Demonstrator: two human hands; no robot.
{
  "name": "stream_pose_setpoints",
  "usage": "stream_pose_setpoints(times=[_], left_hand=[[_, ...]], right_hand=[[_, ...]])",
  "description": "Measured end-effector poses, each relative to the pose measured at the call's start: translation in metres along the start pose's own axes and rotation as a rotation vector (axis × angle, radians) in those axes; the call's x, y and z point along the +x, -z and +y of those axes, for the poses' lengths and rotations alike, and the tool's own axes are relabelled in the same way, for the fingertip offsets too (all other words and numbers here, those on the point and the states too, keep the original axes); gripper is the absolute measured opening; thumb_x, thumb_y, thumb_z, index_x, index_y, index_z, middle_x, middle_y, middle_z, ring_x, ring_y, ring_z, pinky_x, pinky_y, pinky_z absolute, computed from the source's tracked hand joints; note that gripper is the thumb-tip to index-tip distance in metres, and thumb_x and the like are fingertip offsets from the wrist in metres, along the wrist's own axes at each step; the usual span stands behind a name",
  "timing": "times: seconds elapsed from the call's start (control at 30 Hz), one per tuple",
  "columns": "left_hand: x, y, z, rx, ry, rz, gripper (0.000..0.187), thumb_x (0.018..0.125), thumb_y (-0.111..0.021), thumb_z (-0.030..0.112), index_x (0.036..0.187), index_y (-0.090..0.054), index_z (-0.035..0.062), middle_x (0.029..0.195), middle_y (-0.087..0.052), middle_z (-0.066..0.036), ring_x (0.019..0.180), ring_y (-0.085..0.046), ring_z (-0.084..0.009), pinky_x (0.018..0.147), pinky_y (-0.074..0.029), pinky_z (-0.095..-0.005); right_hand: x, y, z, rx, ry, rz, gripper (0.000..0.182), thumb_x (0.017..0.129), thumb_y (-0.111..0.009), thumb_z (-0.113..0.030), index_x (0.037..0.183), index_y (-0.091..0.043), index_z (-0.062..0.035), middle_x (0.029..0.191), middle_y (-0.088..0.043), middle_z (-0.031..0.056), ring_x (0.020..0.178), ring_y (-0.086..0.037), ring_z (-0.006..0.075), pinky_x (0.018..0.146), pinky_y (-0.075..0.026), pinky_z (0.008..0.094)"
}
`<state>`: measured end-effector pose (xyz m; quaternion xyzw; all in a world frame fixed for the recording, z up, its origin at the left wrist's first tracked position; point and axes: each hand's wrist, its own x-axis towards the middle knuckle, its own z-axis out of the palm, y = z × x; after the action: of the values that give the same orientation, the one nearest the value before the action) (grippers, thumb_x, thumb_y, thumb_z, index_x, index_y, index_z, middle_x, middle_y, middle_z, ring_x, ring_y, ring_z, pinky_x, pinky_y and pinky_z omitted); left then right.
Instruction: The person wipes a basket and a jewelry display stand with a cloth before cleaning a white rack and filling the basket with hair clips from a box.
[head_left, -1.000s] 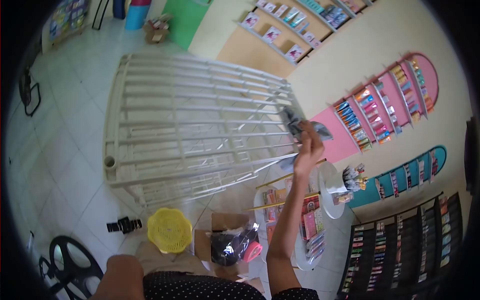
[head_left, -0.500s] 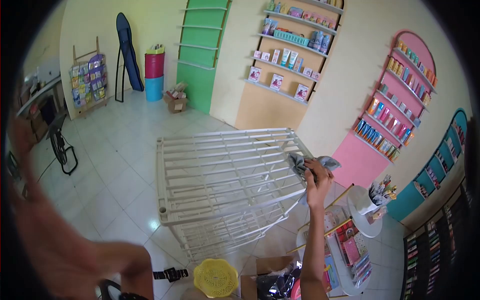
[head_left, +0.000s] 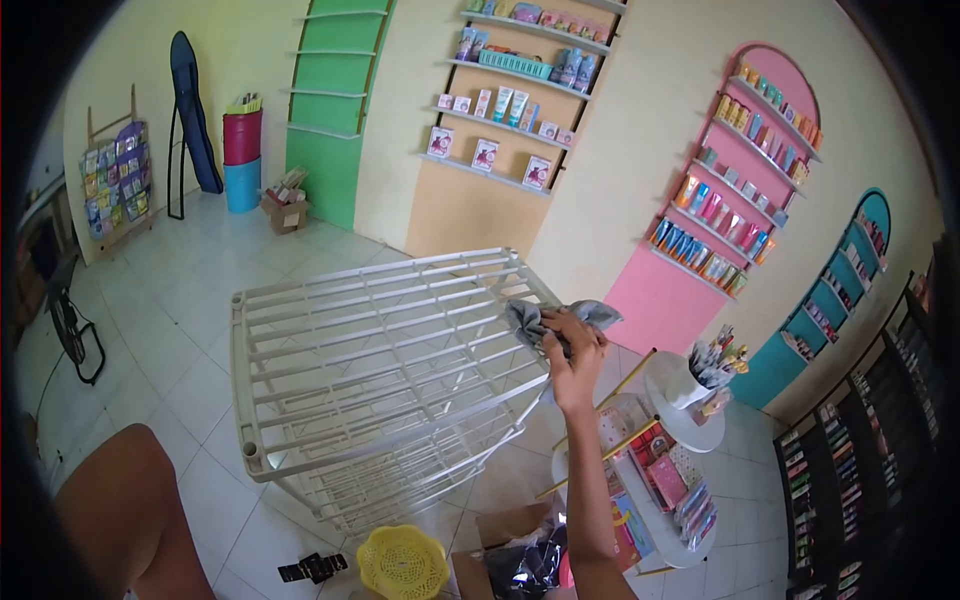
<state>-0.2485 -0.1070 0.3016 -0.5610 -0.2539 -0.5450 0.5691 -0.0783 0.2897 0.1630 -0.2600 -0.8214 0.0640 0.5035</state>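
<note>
A white slatted rack (head_left: 395, 345) with stacked tiers stands in front of me. At the right edge of its top tier, my right hand (head_left: 573, 350) presses a crumpled grey cloth (head_left: 597, 315) against the bars, fingers closed over it. Part of the cloth spreads out on both sides of the hand. My left hand is out of view; a bent knee (head_left: 125, 500) shows at the lower left.
Below the rack are a yellow basket (head_left: 402, 562), a black strap-like item (head_left: 312, 568) and an open cardboard box (head_left: 520, 545). A tiered stand (head_left: 690, 425) is at right. Stocked wall shelves (head_left: 500, 115) line the back; a fan (head_left: 72, 330) stands left.
The view has swung right, so the room sits further left. My blurred left arm has left the picture. My right hand stays on the cloth at the rack's edge.
</note>
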Motion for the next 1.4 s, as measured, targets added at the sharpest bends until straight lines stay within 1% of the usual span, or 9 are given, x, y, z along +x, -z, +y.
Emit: stream_pose_setpoints(times=[0.27, 0.37, 0.5, 0.67, 0.77, 0.83, 1.0, 1.2, 1.4], left_hand=[[-0.039, 0.009, -0.002, 0.079, 0.149, 0.192, 0.062, 0.080, -0.038, 0.047, 0.121, -0.033, 0.0012, 0.125, -0.029, -0.019, 0.118, -0.023, -0.0306, 0.094, -0.022, -0.0442], [-0.110, -0.001, 0.012, 0.209, 0.591, 0.207, 0.066, 0.079, -0.037, 0.050, 0.123, -0.032, 0.0013, 0.127, -0.027, -0.020, 0.120, -0.022, -0.0312, 0.096, -0.022, -0.0450], [-0.198, -0.051, 0.043, 0.018, 1.232, -0.150, 0.071, 0.078, -0.037, 0.055, 0.125, -0.032, 0.0014, 0.130, -0.025, -0.020, 0.123, -0.020, -0.0321, 0.098, -0.020, -0.0461], [-0.215, -0.063, 0.046, -0.002, 1.134, -0.049, 0.054, 0.079, -0.040, 0.051, 0.100, -0.050, 0.0016, 0.126, -0.029, -0.027, 0.118, -0.029, -0.0360, 0.094, -0.027, -0.0443], [-0.216, -0.069, 0.048, 0.008, 1.135, 0.016, 0.054, 0.079, -0.041, 0.048, 0.102, -0.048, -0.0009, 0.123, -0.033, -0.028, 0.116, -0.034, -0.0359, 0.093, -0.028, -0.0424], [-0.214, -0.070, 0.047, 0.009, 1.138, 0.011, 0.055, 0.079, -0.042, 0.047, 0.104, -0.046, -0.0020, 0.122, -0.034, -0.028, 0.115, -0.034, -0.0357, 0.093, -0.028, -0.0422], [-0.218, -0.064, 0.042, -0.008, 1.102, 0.026, 0.062, 0.078, -0.046, 0.046, 0.112, -0.037, -0.0040, 0.120, -0.037, -0.027, 0.113, -0.037, -0.0343, 0.093, -0.029, -0.0405], [-0.217, -0.074, 0.043, 0.026, 1.067, 0.045, 0.061, 0.077, -0.045, 0.049, 0.106, -0.041, -0.0049, 0.116, -0.040, -0.027, 0.110, -0.039, -0.0337, 0.090, -0.031, -0.0409], [-0.218, -0.073, 0.040, 0.054, 1.083, 0.076, 0.061, 0.078, -0.041, 0.051, 0.101, -0.042, -0.0054, 0.114, -0.040, -0.028, 0.108, -0.040, -0.0330, 0.088, -0.033, -0.0412]], right_hand=[[0.005, 0.001, 0.010, 0.154, 0.027, -0.039, 0.012, 0.072, -0.054, -0.010, 0.079, -0.063, -0.0077, 0.090, -0.063, 0.0039, 0.097, -0.054, 0.0193, 0.088, -0.027, 0.0348], [-0.002, 0.003, -0.004, 0.135, -0.008, -0.066, 0.012, 0.075, -0.054, -0.010, 0.082, -0.063, -0.0055, 0.088, -0.063, 0.0070, 0.094, -0.056, 0.0208, 0.080, -0.036, 0.0311], [-0.001, 0.000, -0.059, 0.204, -0.094, -0.207, 0.013, 0.078, -0.053, -0.008, 0.085, -0.062, -0.0023, 0.080, -0.063, 0.0102, 0.071, -0.059, 0.0160, 0.061, -0.043, 0.0240], [-0.011, -0.010, -0.127, 0.707, -0.174, -0.654, 0.013, 0.082, -0.051, -0.009, 0.088, -0.061, -0.0028, 0.078, -0.062, 0.0098, 0.063, -0.055, 0.0093, 0.056, -0.043, 0.0229], [-0.009, -0.025, -0.170, 0.761, 0.067, -0.745, 0.016, 0.082, -0.051, -0.012, 0.095, -0.058, -0.0060, 0.082, -0.062, 0.0098, 0.069, -0.058, 0.0124, 0.068, -0.044, 0.0283], [-0.005, -0.028, -0.192, 0.402, 0.410, -0.963, 0.019, 0.081, -0.051, -0.013, 0.098, -0.057, -0.0049, 0.097, -0.060, 0.0056, 0.090, -0.057, 0.0173, 0.082, -0.039, 0.0313], [0.006, -0.031, -0.162, 0.468, 0.468, -0.963, 0.037, 0.082, -0.050, -0.025, 0.114, -0.045, -0.0067, 0.119, -0.045, 0.0120, 0.112, -0.042, 0.0253, 0.094, -0.027, 0.0456], [0.012, -0.012, -0.132, -0.020, 0.436, -0.851, 0.042, 0.083, -0.049, -0.021, 0.120, -0.040, -0.0040, 0.127, -0.035, 0.0155, 0.120, -0.031, 0.0269, 0.097, -0.026, 0.0385], [-0.006, -0.028, -0.157, 0.436, 0.348, -0.841, 0.032, 0.082, -0.047, -0.012, 0.112, -0.047, -0.0003, 0.119, -0.043, 0.0195, 0.111, -0.041, 0.0321, 0.090, -0.035, 0.0343]])
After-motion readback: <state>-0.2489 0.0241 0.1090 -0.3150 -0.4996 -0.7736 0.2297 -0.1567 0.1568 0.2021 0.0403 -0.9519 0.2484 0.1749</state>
